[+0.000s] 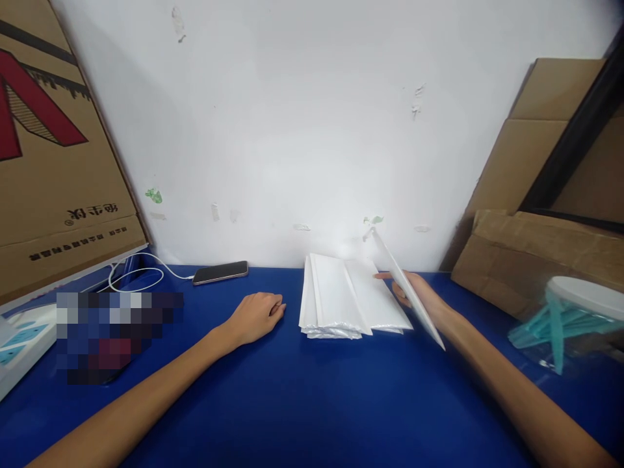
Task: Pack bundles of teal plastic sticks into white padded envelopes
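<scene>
A stack of flat white packets (pixel 336 292) with crinkled, shiny lower edges lies on the blue table (pixel 312 396), close to the wall. My right hand (pixel 414 292) is at the stack's right side, shut on one white packet (pixel 407 286) that stands tilted on edge. Its index finger stretches left over the stack; the packet hides part of the hand. To the left of the stack, my left hand (pixel 256 318) rests on the table with its fingers curled in, nothing visible in it.
A phone (pixel 220 273) with a white cable (pixel 168 265) lies by the wall. At left are a printed cardboard box (pixel 63 188), a power strip (pixel 29 344) and a pixelated patch. A lidded clear tub (pixel 575 318) of teal strips stands at right, before brown cardboard (pixel 507 260).
</scene>
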`<state>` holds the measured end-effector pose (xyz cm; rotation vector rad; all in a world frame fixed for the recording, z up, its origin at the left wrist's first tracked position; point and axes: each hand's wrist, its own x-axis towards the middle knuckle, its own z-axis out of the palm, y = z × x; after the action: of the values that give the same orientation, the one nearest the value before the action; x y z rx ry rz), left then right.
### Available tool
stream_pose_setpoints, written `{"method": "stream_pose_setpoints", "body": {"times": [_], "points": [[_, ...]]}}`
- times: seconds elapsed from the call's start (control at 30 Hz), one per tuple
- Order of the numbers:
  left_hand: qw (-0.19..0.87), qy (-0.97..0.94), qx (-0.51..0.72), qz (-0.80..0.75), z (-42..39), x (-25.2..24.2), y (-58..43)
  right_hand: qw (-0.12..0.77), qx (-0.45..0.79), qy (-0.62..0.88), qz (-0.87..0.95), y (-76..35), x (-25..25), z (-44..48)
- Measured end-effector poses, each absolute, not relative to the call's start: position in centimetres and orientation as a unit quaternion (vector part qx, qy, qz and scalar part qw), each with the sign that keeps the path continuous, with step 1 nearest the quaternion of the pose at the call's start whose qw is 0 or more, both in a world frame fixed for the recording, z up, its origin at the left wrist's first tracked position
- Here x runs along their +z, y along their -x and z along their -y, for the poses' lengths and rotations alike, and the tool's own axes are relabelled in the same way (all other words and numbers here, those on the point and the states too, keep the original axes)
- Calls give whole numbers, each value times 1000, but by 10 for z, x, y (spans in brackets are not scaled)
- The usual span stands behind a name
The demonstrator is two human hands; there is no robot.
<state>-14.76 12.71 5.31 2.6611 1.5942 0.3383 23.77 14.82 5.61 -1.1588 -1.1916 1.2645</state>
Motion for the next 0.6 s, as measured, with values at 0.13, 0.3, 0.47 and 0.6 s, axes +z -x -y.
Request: {"method": "stream_pose_setpoints", "body": {"times": [0.13, 0.3, 0.47, 0.6], "points": [[14, -853, 109, -510, -126, 54, 148, 510, 522, 476, 491, -239, 54, -150], [16, -852, 110, -511, -126, 54, 148, 510, 528, 477, 484, -238, 54, -150], [20, -852, 110, -511, -126, 54, 148, 511, 531, 472, 484, -235, 56, -148], [22, -852, 111, -511, -126, 54, 148, 514, 532, 470, 482, -234, 57, -147]]}}
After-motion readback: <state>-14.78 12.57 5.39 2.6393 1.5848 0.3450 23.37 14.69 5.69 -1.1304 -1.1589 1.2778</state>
